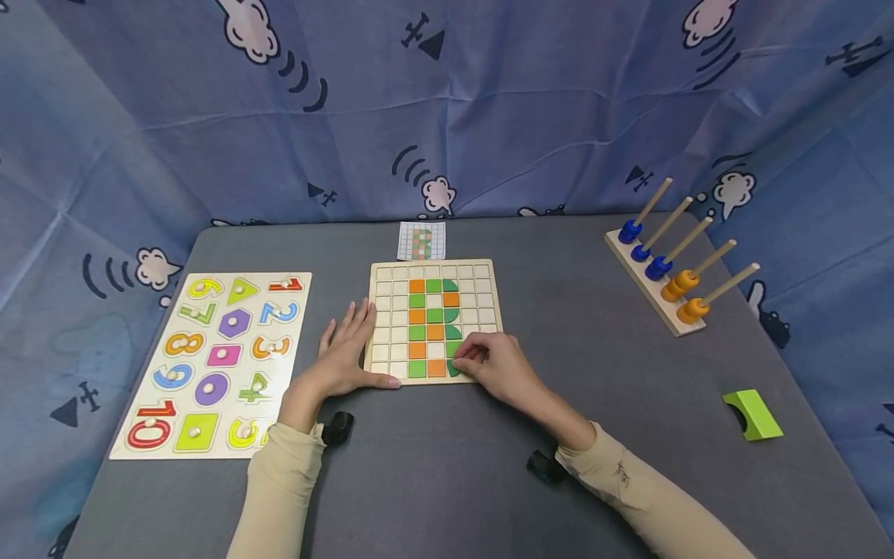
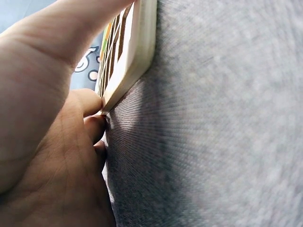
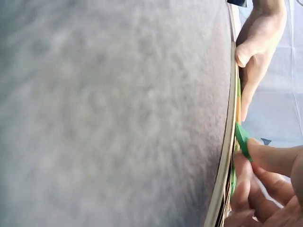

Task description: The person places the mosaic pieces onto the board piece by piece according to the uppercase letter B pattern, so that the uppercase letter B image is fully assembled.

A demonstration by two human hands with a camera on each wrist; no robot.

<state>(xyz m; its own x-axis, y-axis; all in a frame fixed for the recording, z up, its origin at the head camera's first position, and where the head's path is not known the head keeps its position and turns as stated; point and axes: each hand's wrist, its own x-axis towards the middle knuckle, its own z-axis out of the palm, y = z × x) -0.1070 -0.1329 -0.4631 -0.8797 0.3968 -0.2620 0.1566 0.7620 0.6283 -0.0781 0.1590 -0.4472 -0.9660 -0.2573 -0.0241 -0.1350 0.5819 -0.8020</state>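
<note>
A square wooden grid board (image 1: 433,263) lies on the grey table, with orange and green square tiles and dark green rounded pieces set in columns. My left hand (image 1: 341,361) rests at its lower left corner, fingers straight along the left side and thumb by the front edge. In the left wrist view, thumb and fingers touch the board's pale wooden edge (image 2: 142,52). My right hand (image 1: 503,369) pinches a dark green piece (image 3: 243,140) between thumb and fingertips, tilted over the lowest row. Those fingers partly hide the nearby cells.
Behind the board lies a pattern card (image 1: 422,241). A number-and-shape puzzle board (image 1: 282,373) is at left. At the back right stands a peg rack (image 1: 649,287) with blue and orange beads; a green arch block (image 1: 757,415) sits nearer. A patterned blue curtain (image 1: 489,140) surrounds the table.
</note>
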